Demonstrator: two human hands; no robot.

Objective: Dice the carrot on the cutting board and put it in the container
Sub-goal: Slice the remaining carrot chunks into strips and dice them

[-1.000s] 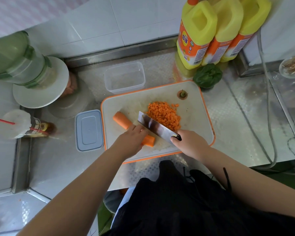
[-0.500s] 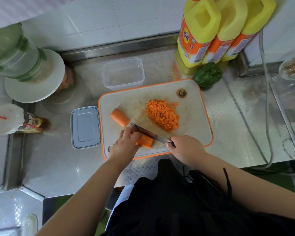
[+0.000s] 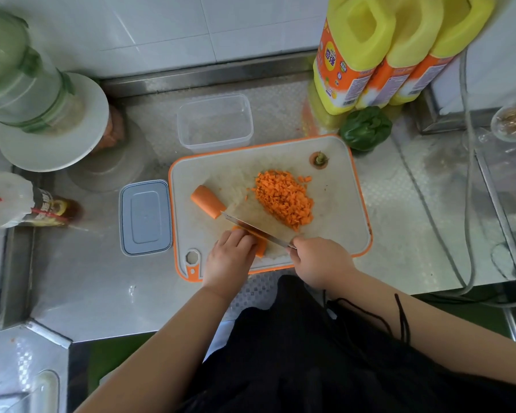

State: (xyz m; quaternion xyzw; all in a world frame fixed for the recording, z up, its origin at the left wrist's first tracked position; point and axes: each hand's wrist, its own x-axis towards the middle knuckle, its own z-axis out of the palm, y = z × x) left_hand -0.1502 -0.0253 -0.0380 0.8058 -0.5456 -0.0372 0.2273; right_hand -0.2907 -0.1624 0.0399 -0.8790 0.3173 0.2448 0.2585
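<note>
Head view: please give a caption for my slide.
Left hand steadies carrot while knife cuts it.

The near orange carrot piece [image 3: 258,241] is largely covered by the left hand [image 3: 230,260] and steel knife blade [image 3: 255,231]. The knife handle is enclosed by the right hand [image 3: 319,260]. Three yellow plastic bottles [image 3: 358,52] are cropped at the top edge.

Bright, even daylight washes the steel counter [image 3: 280,114] with pale glare, shadows stay soft, and the wide lens bends the blurry edges.
</note>
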